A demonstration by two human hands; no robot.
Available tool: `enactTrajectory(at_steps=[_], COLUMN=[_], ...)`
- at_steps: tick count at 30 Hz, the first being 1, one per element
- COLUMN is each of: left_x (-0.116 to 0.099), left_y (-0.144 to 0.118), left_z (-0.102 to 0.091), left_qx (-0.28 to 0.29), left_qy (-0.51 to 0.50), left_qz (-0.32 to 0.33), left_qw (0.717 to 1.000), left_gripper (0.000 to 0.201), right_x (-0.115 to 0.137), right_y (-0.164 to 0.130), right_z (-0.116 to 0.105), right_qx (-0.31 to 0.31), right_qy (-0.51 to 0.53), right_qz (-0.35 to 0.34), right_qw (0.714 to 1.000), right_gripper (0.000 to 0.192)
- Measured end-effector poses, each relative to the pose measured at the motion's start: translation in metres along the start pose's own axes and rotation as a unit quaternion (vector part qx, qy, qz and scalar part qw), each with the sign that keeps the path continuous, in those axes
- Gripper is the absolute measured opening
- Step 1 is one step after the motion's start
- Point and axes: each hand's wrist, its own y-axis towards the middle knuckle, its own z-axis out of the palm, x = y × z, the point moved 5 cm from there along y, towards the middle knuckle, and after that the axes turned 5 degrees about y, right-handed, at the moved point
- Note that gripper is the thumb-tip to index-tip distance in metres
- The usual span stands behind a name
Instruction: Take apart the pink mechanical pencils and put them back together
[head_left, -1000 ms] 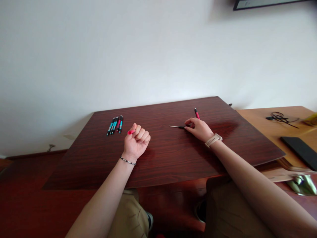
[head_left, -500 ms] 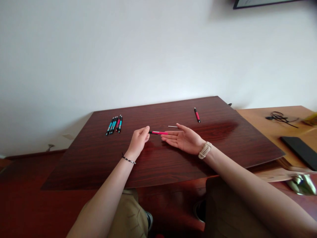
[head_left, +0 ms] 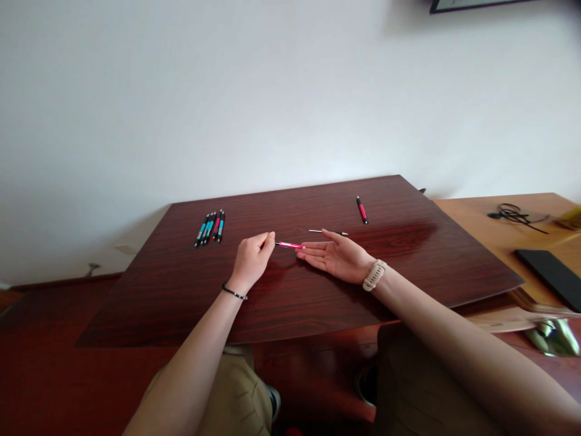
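My left hand (head_left: 252, 260) pinches the dark end of a pink pen barrel (head_left: 289, 245) and holds it level above the dark wooden table (head_left: 299, 303). My right hand (head_left: 336, 257) lies palm up with fingers spread, its fingertips at the barrel's free end. A thin pen refill (head_left: 327, 232) with a black tip lies on the table just beyond the right hand. A red and black pen (head_left: 362, 209) lies farther back on the right. Several assembled pens (head_left: 210, 228), teal and pink, lie in a row at the back left.
A lighter wooden desk (head_left: 494, 233) adjoins on the right with a coiled black cable (head_left: 512, 214) and a flat black device (head_left: 549, 275). A white wall stands behind the table. My knees show below the front edge.
My left hand uncurled from a fist and swung the pink barrel out to the right. My right hand left the refill on the table, turned palm up and met the barrel's end.
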Motion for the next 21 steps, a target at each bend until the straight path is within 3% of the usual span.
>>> enactTrajectory(at_steps=[9,14,18,21], left_x=[-0.0017,-0.0033,-0.0014,-0.0013], left_y=[0.0013,0.0009,-0.0001,-0.0010], left_z=[-0.0044,-0.0072,-0.0064,-0.0037], left_qx=[-0.008,-0.019,-0.020,-0.015], left_qy=[-0.004,-0.042,-0.065,-0.070], left_qz=[0.009,0.000,-0.011,-0.013], left_qw=[1.000,0.999,0.998,0.997], left_gripper=[0.050,0.050,0.051,0.051], right_x=[0.0006,0.0020,0.0017,0.0036], right_y=[0.0002,-0.0003,-0.0015,-0.0039], right_z=[-0.0014,-0.0016,0.0011,0.0045], right_qx=[0.003,-0.004,0.048,0.061], right_qy=[-0.007,-0.005,-0.014,-0.032], right_qz=[-0.006,-0.002,0.048,0.047], right_qw=[1.000,1.000,0.998,0.997], right_gripper=[0.048,0.030,0.047,0.050])
